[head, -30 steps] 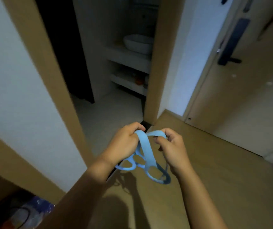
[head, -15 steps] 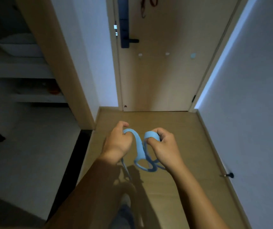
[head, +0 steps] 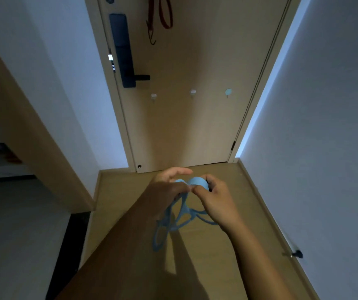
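Our right hand [head: 214, 200] curls round the top of a blue openwork band [head: 196, 182], while our left hand [head: 167, 189] pinches the same end just beside it. The band's loops dangle between our wrists, above the wooden floor [head: 217, 267] before a closed door [head: 184, 118] with a dark lock [head: 122, 50].

Dim, soft-focus hallway; bluish glow along right door edge.

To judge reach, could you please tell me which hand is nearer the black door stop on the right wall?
Right. The right hand is left of the door stop, apart from it; the left hand is farther left, beside the right.
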{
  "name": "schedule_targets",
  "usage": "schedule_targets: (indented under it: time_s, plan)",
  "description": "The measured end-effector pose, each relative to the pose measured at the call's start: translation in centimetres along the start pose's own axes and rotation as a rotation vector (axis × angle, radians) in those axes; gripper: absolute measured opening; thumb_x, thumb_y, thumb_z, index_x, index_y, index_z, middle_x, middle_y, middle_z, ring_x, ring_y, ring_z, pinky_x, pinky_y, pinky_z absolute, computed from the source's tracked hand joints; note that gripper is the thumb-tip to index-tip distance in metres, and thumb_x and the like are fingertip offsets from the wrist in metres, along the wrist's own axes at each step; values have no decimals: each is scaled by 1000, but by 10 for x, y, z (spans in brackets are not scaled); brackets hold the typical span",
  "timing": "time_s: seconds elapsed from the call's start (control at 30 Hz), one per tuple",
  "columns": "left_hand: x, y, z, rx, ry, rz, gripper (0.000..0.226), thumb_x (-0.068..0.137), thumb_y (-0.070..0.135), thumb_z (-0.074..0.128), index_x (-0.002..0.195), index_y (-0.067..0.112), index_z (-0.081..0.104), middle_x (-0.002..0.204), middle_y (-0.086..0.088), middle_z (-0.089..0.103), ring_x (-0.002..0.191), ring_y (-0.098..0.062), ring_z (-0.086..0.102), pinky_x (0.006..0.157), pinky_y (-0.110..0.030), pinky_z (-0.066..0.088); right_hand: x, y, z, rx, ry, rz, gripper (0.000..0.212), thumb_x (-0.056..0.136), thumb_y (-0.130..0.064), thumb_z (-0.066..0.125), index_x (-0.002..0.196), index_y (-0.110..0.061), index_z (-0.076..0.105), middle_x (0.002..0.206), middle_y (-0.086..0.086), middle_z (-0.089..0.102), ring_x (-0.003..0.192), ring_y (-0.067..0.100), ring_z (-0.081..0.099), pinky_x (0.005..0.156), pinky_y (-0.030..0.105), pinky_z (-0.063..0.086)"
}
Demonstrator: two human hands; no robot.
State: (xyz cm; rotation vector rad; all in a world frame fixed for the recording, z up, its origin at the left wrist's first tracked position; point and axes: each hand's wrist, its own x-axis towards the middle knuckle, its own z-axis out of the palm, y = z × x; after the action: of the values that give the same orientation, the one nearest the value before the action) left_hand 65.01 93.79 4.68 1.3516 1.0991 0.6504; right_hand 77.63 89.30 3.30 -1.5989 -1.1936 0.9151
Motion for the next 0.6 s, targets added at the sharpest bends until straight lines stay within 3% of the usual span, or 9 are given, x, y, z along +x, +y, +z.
schedule_targets:
  time_s: [0.1, 0.17, 0.27, 0.4, 0.5, 0.6]
  plan:
    - [38, 3, -3, 16, 232, 110, 27, 85, 4, 56, 73, 27, 65, 50, 11, 59, 46, -6, 49, 50, -16, 42, 31, -2, -2, 33, 96, -28, 23, 82, -5, 58, 65, -16, 49, 58, -1, 43, 41, -1, 40, 38, 8, 31]
    - [59, 7, -4, -62, 297, 158, 26, 85, 4, 57, 70, 24, 66, 55, 7, 61, 45, -4, 52, 55, -19, 47, 51, -3, -6, 24, 90, -64, 23, 84, -5, 57, 67, -19, 50, 58, -2, 44, 41, -2, 42, 37, 8, 32]
    - [90, 13, 1, -133, 275, 221, 25, 84, -1, 57, 75, 19, 67, 56, 4, 58, 47, 1, 51, 52, -13, 45, 86, -5, -10, -19, 3, -128, 19, 84, -5, 56, 71, -19, 55, 60, -4, 48, 48, -1, 45, 44, 11, 35]
    - [141, 20, 12, -97, 136, 249, 35, 81, -8, 54, 86, 24, 67, 82, 5, 60, 71, -1, 57, 61, -14, 44, 142, 2, -22, 6, 8, -172, 11, 81, -5, 58, 79, -15, 59, 67, 0, 56, 59, 7, 52, 53, 23, 43]
    - [189, 28, 19, 114, 117, 359, 35, 79, -6, 63, 98, 24, 63, 96, 2, 58, 76, 0, 57, 65, -10, 46, 193, 11, -44, -62, 18, -186, 3, 78, -11, 60, 81, -10, 61, 73, 9, 61, 65, 19, 55, 58, 37, 47]
    - [237, 39, 27, 404, 233, 501, 33, 79, 14, 66, 112, 13, 65, 96, 3, 53, 73, -4, 53, 70, -6, 43, 243, 15, -67, -128, -44, -213, 5, 82, -12, 60, 86, -9, 60, 75, 3, 58, 64, 11, 51, 57, 22, 41]
